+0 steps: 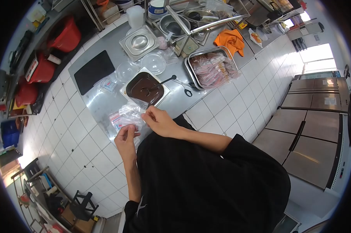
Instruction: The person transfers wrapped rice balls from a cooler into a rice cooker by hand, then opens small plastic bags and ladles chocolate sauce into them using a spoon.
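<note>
My left hand [126,139] and my right hand [158,121] are both closed on a clear plastic bag [130,112] at the near edge of the steel table. The left pinches its lower side, the right its upper right side. Just beyond the bag stands a steel pan [165,93] of dark brown sauce [138,91], with a black-handled ladle [163,82] resting in it. Under and beside the bag lies a packet with red and blue print [115,121]. Scissors [188,92] with black handles lie right of the pan.
A steel tray [191,73] heaped with filled plastic bags [214,69] stands to the right. Round clear lids [153,63], a steel lid [139,40] and a black mat [94,72] lie behind. An orange cloth [230,42] hangs at the far edge; red tubs [64,35] stand left.
</note>
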`<state>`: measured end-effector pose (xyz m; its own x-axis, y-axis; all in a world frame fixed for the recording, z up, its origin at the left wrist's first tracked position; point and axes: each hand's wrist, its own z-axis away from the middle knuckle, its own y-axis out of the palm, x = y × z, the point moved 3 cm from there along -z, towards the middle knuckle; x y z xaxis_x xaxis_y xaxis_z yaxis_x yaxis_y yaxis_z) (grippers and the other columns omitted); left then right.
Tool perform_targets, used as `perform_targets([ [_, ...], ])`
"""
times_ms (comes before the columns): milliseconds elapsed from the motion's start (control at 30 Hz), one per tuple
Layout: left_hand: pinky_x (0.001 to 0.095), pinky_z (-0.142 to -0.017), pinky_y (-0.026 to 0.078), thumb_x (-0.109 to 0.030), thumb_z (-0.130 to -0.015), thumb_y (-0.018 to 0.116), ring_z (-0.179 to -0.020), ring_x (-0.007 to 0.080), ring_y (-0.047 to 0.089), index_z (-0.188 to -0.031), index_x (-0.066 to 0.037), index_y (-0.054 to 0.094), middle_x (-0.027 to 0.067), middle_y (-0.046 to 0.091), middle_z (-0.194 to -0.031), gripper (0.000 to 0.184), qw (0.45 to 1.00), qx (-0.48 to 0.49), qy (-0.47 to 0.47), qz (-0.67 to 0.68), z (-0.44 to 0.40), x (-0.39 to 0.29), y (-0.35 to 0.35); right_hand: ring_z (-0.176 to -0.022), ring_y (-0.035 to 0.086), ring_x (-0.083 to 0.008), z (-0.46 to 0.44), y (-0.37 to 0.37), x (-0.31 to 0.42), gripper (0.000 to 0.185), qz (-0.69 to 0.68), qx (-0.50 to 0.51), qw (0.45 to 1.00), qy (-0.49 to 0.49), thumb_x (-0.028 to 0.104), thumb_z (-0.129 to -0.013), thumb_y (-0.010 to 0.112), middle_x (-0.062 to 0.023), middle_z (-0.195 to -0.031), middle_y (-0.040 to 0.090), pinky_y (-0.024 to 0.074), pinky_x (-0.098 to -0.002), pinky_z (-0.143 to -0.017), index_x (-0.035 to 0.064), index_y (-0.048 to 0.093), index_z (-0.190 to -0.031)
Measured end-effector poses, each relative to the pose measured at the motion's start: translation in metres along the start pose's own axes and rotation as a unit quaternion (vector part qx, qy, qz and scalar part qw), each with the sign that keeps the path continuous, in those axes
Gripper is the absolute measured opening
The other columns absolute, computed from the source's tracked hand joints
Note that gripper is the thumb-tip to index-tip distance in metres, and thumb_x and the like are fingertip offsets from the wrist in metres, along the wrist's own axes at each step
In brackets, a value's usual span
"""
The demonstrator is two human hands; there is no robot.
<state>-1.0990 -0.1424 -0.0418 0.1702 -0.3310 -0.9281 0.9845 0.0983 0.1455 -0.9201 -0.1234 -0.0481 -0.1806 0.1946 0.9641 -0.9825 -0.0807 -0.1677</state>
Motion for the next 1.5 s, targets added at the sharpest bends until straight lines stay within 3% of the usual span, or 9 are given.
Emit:
perform_targets([
  [300, 0.0295, -0.066, 0.054, -0.007, -0.091, 0.07, -0.073, 0.0153, 0.066, -0.091, 0.004, 0.068, 0.0088, 0.071, -0.085, 0.011, 0.932, 0.079, 0.177, -0.306, 0.001, -0.019, 0.021, -0.059, 0.06, -0.0152, 0.005, -0.006, 0.033, 0.03, 0.055, 0.092, 0.992, -0.072, 0.029, -0.089, 0.076, -0.0078, -0.072, 0.065, 0.0473, -0.0322, -0.055, 0.0014, 0.064, -0.087],
  [533, 0.0285, -0.061, 0.051, -0.011, -0.088, 0.074, -0.068, 0.0124, 0.066, -0.094, 0.001, 0.074, 0.0112, 0.074, -0.081, 0.013, 0.977, 0.109, -0.02, -0.18, -0.002, 0.004, 0.009, -0.054, 0.058, -0.0078, 0.008, -0.005, 0.016, 0.024, -0.075, 0.14, 0.984, 0.077, 0.023, -0.093, 0.072, -0.0051, -0.076, 0.069, 0.044, -0.0247, -0.051, -0.0006, 0.07, -0.096],
  [767, 0.0288, -0.061, 0.052, -0.011, -0.094, 0.067, -0.073, 0.016, 0.068, -0.094, 0.0, 0.07, 0.0097, 0.072, -0.086, 0.011, 0.949, 0.064, 0.149, -0.27, 0.006, -0.018, 0.015, -0.064, 0.068, -0.0324, 0.011, -0.002, 0.024, 0.018, 0.3, 0.093, 0.938, -0.147, 0.019, -0.09, 0.063, -0.0149, -0.078, 0.069, 0.0512, -0.043, -0.059, 0.0014, 0.066, -0.088],
  [867, 0.0309, -0.059, 0.051, -0.01, -0.096, 0.063, -0.069, 0.0183, 0.066, -0.094, 0.001, 0.066, 0.0115, 0.069, -0.084, 0.011, 0.939, 0.068, 0.16, -0.298, -0.001, -0.012, 0.015, -0.074, 0.067, -0.0392, 0.012, 0.007, 0.032, 0.02, 0.343, 0.129, 0.92, -0.142, 0.022, -0.09, 0.06, -0.0159, -0.078, 0.068, 0.0511, -0.0487, -0.065, 0.0024, 0.062, -0.086],
  [1067, 0.0333, -0.055, 0.049, -0.01, -0.097, 0.06, -0.064, 0.0196, 0.062, -0.093, 0.001, 0.063, 0.0146, 0.064, -0.079, 0.012, 0.925, 0.117, 0.18, -0.313, -0.005, -0.001, 0.004, -0.069, 0.063, -0.0371, -0.005, -0.002, 0.026, 0.029, 0.124, 0.231, 0.965, -0.015, 0.028, -0.098, 0.054, -0.0186, -0.076, 0.064, 0.0495, -0.0452, -0.066, 0.0012, 0.061, -0.09],
  [1133, 0.0324, -0.055, 0.049, -0.01, -0.097, 0.06, -0.063, 0.0186, 0.062, -0.093, 0.001, 0.062, 0.0141, 0.064, -0.078, 0.012, 0.91, 0.136, 0.22, -0.323, -0.002, -0.002, 0.006, -0.064, 0.059, -0.0339, -0.006, 0.007, 0.005, 0.034, 0.168, 0.237, 0.954, -0.072, 0.031, -0.102, 0.051, -0.018, -0.075, 0.063, 0.0478, -0.0432, -0.063, 0.0005, 0.061, -0.092],
  [1233, 0.0312, -0.055, 0.049, -0.009, -0.096, 0.061, -0.062, 0.0183, 0.062, -0.093, 0.002, 0.062, 0.0133, 0.064, -0.077, 0.011, 0.934, 0.126, 0.18, -0.281, -0.002, 0.002, 0.006, -0.058, 0.055, -0.0332, 0.002, 0.016, -0.003, 0.039, 0.044, 0.249, 0.967, 0.023, 0.035, -0.105, 0.049, -0.0176, -0.072, 0.061, 0.0461, -0.0418, -0.059, -0.0006, 0.06, -0.093],
  [1367, 0.0302, -0.056, 0.049, -0.011, -0.094, 0.064, -0.06, 0.0184, 0.062, -0.093, 0.003, 0.061, 0.0134, 0.063, -0.073, 0.014, 0.984, 0.131, -0.033, -0.114, 0.001, 0.02, 0.0, -0.054, 0.049, -0.0376, 0.006, 0.015, -0.012, 0.035, -0.019, 0.236, 0.968, 0.087, 0.029, -0.104, 0.052, -0.0193, -0.07, 0.061, 0.0458, -0.0399, -0.057, -0.0019, 0.06, -0.087],
  [1500, 0.0334, -0.057, 0.049, -0.012, -0.093, 0.064, -0.059, 0.0211, 0.062, -0.086, 0.003, 0.061, 0.0159, 0.063, -0.07, 0.017, 0.954, 0.112, 0.089, -0.265, 0.002, 0.015, 0.002, -0.062, 0.058, -0.0423, -0.001, 0.012, -0.002, 0.027, 0.21, 0.194, 0.952, -0.112, 0.02, -0.097, 0.056, -0.0215, -0.073, 0.064, 0.0495, -0.0466, -0.063, -0.001, 0.062, -0.081],
])
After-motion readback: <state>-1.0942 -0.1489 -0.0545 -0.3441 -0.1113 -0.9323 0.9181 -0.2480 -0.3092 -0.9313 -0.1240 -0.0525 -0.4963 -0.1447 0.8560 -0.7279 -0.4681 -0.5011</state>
